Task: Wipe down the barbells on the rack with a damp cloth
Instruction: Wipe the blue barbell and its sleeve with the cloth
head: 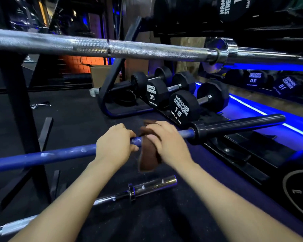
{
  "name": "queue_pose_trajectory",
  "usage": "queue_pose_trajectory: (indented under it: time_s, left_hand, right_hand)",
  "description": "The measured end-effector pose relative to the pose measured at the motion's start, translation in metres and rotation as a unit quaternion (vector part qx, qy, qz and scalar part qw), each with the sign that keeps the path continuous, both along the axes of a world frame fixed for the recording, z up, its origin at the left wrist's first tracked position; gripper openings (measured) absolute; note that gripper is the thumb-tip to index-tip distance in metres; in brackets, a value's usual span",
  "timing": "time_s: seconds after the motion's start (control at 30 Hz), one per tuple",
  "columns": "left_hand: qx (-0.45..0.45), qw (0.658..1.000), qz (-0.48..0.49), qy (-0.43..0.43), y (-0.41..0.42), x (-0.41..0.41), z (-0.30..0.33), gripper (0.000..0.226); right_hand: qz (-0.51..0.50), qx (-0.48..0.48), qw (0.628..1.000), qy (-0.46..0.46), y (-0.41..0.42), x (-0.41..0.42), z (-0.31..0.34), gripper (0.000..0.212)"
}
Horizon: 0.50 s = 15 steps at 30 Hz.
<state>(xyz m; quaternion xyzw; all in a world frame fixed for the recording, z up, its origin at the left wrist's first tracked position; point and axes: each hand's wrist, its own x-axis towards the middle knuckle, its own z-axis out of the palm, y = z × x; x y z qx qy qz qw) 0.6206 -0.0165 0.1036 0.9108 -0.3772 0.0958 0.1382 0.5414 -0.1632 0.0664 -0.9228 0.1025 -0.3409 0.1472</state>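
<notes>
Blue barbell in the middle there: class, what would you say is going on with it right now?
A person is wiping the blue barbell on the rack. Their left hand grips the shaft to steady it, while the right hand holds a brown cloth wrapped over the bar just beside it, near the black sleeve. The cloth looks blurred. A silver barbell sits above and a chrome bar below, neither being touched.

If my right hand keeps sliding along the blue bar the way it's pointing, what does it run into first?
Probably the black collar where the blue bar meets its black sleeve. The right hand, wrapped over the brown cloth, has only bare bar before it.
</notes>
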Motion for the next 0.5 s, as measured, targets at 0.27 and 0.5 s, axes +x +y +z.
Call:
queue_pose_trajectory:
  time_s: [0.27,0.5]
  left_hand:
    - [0.010,1.000,0.004,0.006,0.015,0.012,0.001,0.043]
    - [0.061,0.998,0.034,0.004,0.030,0.016,0.010,0.040]
  right_hand:
    - [-0.159,0.040,0.982,-0.090,0.017,0.021,-0.005,0.036]
    - [0.059,-0.013,0.998,0.027,0.029,0.001,-0.010,0.057]
